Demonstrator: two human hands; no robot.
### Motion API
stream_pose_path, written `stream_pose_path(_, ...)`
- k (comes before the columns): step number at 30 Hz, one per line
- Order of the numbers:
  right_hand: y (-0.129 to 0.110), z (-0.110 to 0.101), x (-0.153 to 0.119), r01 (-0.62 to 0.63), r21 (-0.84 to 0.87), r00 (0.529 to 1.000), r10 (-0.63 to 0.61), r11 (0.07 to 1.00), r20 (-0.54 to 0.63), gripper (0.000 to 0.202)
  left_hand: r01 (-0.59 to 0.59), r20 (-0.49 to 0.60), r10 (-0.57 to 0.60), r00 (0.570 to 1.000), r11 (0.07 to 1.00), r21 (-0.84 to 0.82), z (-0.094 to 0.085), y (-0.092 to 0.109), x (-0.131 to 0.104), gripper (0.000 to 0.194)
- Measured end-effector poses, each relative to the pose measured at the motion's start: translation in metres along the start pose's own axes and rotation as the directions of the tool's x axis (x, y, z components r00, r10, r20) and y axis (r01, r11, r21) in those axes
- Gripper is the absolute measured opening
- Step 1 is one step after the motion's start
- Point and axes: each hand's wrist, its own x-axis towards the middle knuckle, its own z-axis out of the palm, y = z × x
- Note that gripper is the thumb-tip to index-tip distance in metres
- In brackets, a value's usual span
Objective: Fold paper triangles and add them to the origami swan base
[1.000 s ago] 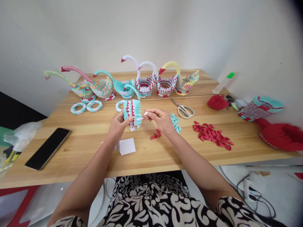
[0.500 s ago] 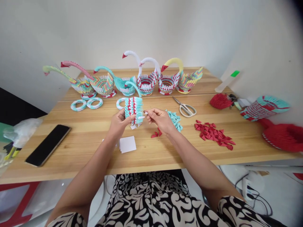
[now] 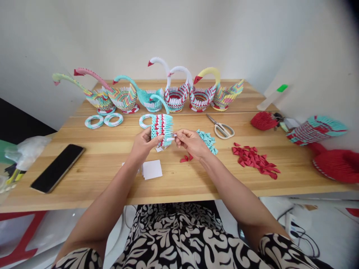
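Observation:
My left hand (image 3: 144, 144) grips a round body of folded paper pieces (image 3: 162, 127) in turquoise, red and white, tilted on its side with its spiky edge to the right. At that edge my right hand (image 3: 190, 142) pinches a small white folded paper piece (image 3: 174, 135), which touches the points there. Just beyond my right hand lies a heap of turquoise paper pieces (image 3: 206, 141). A few red pieces (image 3: 186, 158) lie below it. White paper sheets (image 3: 152, 169) rest on the table near my left forearm.
Several paper swans (image 3: 176, 93) line the back of the table. Turquoise-and-white rings (image 3: 113, 119) lie at left, above a phone (image 3: 57, 169). Scissors (image 3: 223, 130) and a heap of red pieces (image 3: 254, 160) lie at right, with a red paper swan (image 3: 336, 161) at the edge.
My right hand has brought the white piece against the spiky edge of the paper body. My left hand keeps its hold, and the view has shifted slightly.

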Motion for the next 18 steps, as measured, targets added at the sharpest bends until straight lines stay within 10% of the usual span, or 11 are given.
stream_pose_path(18,-0.0004,-0.0007,0.0002,-0.012,-0.087,1.0,0.014,0.996,0.016,0.045,-0.001,0.014,0.0,1.0,1.0,0.016,-0.0015,0.0033,0.0002,0.042)
